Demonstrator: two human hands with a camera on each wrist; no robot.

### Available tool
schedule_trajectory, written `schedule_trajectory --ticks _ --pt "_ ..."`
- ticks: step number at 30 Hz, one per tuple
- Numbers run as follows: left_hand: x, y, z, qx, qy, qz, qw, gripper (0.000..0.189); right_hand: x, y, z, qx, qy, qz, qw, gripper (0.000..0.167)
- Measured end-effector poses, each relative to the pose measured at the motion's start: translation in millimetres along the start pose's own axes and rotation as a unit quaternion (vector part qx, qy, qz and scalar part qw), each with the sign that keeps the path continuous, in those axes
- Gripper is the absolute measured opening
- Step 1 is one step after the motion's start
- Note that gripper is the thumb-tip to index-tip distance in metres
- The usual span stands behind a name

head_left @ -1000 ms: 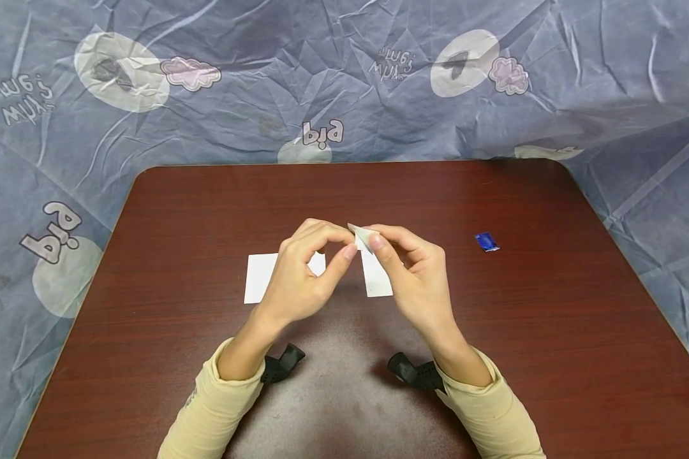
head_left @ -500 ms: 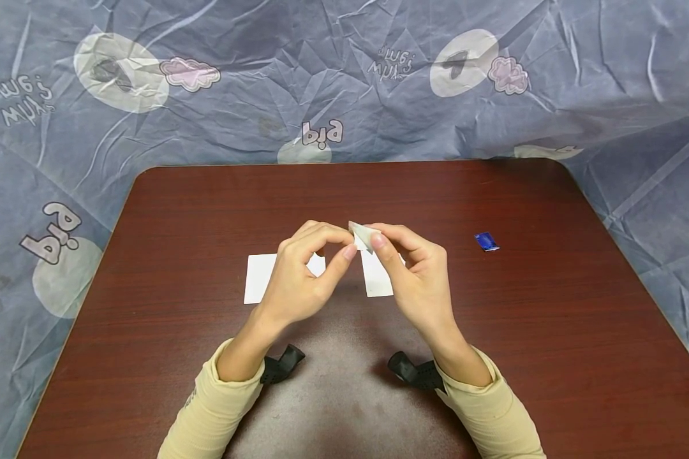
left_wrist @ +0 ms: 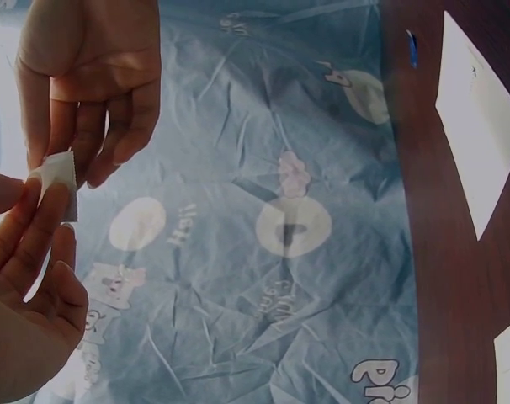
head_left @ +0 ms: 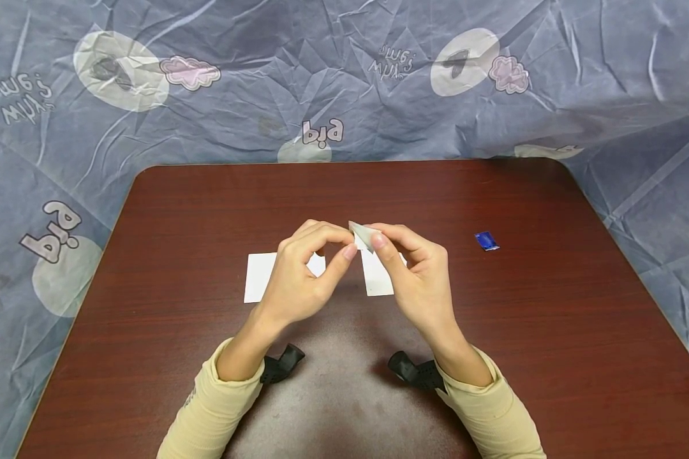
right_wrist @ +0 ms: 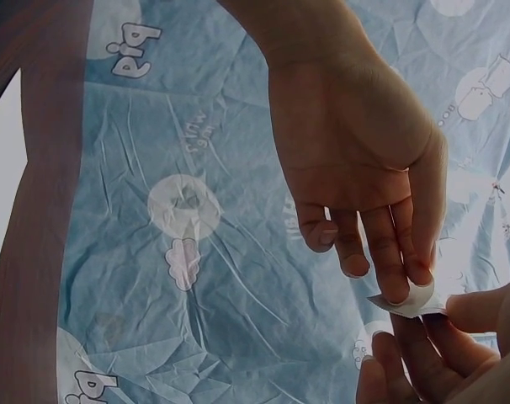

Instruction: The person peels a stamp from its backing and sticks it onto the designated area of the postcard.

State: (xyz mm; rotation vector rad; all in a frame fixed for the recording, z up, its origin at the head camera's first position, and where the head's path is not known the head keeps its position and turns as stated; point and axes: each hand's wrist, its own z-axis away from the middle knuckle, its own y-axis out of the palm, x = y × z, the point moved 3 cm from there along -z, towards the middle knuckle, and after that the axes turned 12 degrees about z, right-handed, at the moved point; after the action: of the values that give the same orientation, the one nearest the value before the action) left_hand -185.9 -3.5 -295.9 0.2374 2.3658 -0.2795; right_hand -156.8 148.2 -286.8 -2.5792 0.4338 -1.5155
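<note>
Supervisor: What are you recording at the hands?

Operator: I am watching remotely. The bare left hand (head_left: pixel 307 274) is pinching the left edge of a small, thin, off-white packet with a serrated edge (head_left: pixel 364 234) between thumb and fingertips. The bare right hand (head_left: pixel 422 277) is gripping its right side, the thumb lying across the near face. Both sets of fingers are curled; whether the packet is paper or film, I cannot tell.

Supervisor: Why that hold?

Operator: I am judging that one pinch is steadying the limp piece while the other is working its edge. It is being held above the brown wood-grain table (head_left: pixel 207 210), probably giving the fingers access to both faces.

Supervisor: And the surroundings?

Operator: Two flat white rectangular sheets are lying below: the left sheet (head_left: pixel 259 278) partly behind the left hand, the right sheet (head_left: pixel 377 275) partly behind the right, presumably within easy reach. A small glossy blue packet (head_left: pixel 486 241) is lying well apart, to the right, seemingly out of the way.
</note>
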Motion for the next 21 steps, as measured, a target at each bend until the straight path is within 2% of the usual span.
schedule_trajectory --ticks 10,21 --pt "-0.8 0.0 -0.2 0.003 0.006 0.000 1.0000 0.008 -0.3 -0.6 -0.5 -0.004 0.004 -0.003 1.0000 0.014" --pt "-2.4 -1.0 0.4 0.007 0.002 0.002 1.0000 0.007 0.1 -0.9 0.1 -0.016 0.005 0.019 0.9997 0.014"
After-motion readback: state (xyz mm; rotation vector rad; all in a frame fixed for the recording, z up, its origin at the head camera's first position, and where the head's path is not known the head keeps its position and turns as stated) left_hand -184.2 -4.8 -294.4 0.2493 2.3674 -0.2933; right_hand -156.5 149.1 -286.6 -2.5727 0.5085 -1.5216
